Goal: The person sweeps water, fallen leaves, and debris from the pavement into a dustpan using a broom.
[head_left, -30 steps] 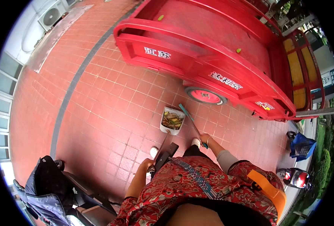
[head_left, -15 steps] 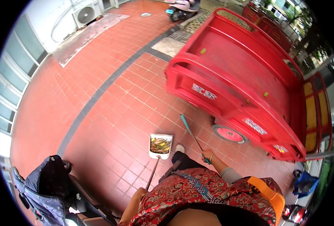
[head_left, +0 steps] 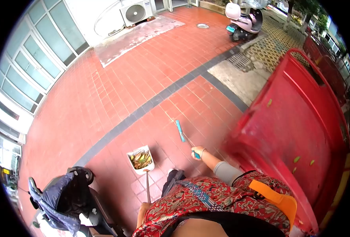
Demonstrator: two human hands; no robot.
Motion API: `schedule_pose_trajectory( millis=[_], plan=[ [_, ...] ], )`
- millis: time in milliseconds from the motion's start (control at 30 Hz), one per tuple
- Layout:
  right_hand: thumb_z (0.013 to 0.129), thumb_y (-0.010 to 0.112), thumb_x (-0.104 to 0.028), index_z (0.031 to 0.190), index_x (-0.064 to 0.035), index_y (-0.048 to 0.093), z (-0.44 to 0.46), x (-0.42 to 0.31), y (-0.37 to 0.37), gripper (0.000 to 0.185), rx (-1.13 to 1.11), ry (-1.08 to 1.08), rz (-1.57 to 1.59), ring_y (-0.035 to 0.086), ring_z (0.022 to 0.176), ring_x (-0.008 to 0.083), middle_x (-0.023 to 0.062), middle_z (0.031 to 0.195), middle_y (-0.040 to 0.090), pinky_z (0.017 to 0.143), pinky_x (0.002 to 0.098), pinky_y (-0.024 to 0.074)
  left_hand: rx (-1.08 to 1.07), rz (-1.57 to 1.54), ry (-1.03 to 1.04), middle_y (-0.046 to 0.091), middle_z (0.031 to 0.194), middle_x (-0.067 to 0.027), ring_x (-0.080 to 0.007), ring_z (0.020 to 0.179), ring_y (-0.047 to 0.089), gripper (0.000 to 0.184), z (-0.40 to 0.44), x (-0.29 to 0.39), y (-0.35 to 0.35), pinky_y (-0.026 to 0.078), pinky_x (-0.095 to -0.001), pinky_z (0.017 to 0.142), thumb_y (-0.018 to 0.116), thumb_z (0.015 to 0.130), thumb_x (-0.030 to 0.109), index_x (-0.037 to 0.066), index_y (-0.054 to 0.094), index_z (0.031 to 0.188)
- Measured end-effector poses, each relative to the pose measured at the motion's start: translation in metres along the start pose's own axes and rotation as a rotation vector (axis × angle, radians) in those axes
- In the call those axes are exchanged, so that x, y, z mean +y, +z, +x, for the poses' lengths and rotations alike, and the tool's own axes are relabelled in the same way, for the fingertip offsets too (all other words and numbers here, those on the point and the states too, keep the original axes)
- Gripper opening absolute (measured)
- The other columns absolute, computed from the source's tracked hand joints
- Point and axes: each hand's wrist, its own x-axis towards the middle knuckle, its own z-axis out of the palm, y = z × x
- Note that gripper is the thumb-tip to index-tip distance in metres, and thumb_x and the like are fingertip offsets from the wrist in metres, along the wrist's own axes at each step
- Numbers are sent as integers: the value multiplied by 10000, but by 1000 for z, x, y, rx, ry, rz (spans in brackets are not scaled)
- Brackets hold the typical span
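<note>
At the bottom of the view, my left hand [head_left: 144, 208] is closed round the long handle of a white dustpan [head_left: 140, 172]. Brown and yellow-green leaves [head_left: 141, 159] lie inside the pan, which is just above the red tiles or on them; I cannot tell which. My right hand [head_left: 198, 152] grips a broom [head_left: 179, 131] near a teal end of its thin handle. Its narrow teal head points forward over the tiles, ahead and to the right of the dustpan, apart from it. A red cart [head_left: 297, 130] stands close beside my right arm.
Several leaves lie in the cart bed. A parked scooter with a dark blue cover [head_left: 60, 201] stands at lower left. Farther off are a pink scooter [head_left: 246, 23], a drain grate [head_left: 240, 62], an air-conditioner unit [head_left: 136, 12] and glass doors [head_left: 36, 59]. A dark tile strip [head_left: 143, 107] crosses the paving.
My view has swung, so the cart sits farther right and the pink scooter shows more fully. The broom and dustpan have shifted left in view, both still held.
</note>
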Motion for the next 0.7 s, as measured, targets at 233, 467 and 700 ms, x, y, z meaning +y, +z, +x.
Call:
schedule_pose_trajectory(
  millis=[233,467,700],
  plan=[
    [789,507,-181,695,-60,400,124,-132,33,187,-126,140,388,447,422,130,52,559,463,344,239,379,25,-1,58,573,636,-126,-226,572,554,324,110,112,-121,433,-339,520,606,694,322,6,592,763],
    [788,497,-153,738,-66,432,124,-235,7,120,199,-238,269,441,402,150,69,552,463,338,279,387,-43,106,101,561,621,-114,-220,556,540,313,222,282,-230,423,-337,507,595,706,326,16,584,753],
    [744,521,-105,757,3,452,164,-345,-57,129,545,-329,-20,483,388,225,123,511,472,322,353,386,-90,124,172,549,606,-102,-213,539,527,304,322,484,-266,413,-335,495,583,719,329,27,575,743]
  ],
)
